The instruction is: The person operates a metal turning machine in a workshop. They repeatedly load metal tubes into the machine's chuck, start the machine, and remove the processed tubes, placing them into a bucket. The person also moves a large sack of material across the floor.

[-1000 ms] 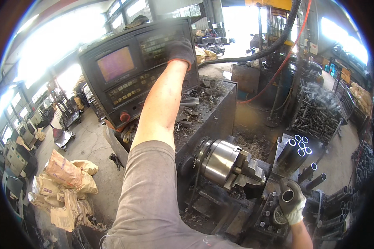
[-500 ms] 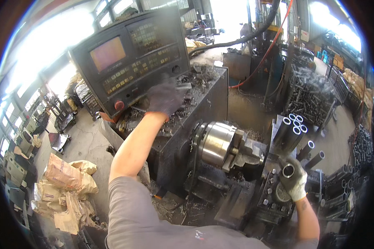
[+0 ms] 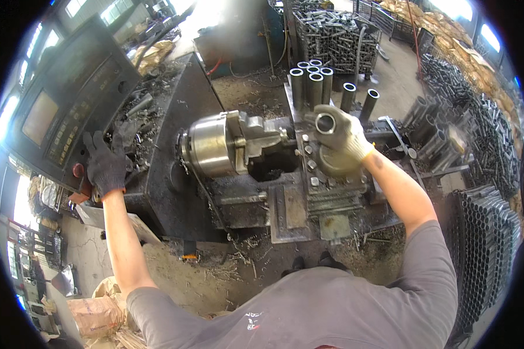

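My left hand [image 3: 106, 166], in a dark glove, has its fingers spread beside the lower edge of the control panel [image 3: 26, 154], close to a red knob [image 3: 78, 170]. Whether its fingertips touch the panel I cannot tell. In my right hand [image 3: 348, 135], gloved dark with a pale cuff, is a metal tube [image 3: 325, 123], its ring-shaped open end facing up. This hand is above the bolted tool post [image 3: 313, 165] of a lathe. To its left sits the shiny lathe chuck [image 3: 211, 145], with stepped jaws [image 3: 256, 136].
Several tubes [image 3: 314, 87] stand upright behind my right hand, with more tubes [image 3: 431, 142] to the right. A wire bin [image 3: 332, 43] of metal parts is at the back. Stacked tubes [image 3: 488, 232] fill the lower right. Metal shavings [image 3: 140, 119] cover the machine top.
My view has swung to the right and down. My left hand, blurred over the machine top before, is now by the panel's lower edge, fingers spread. My right hand keeps the tube.
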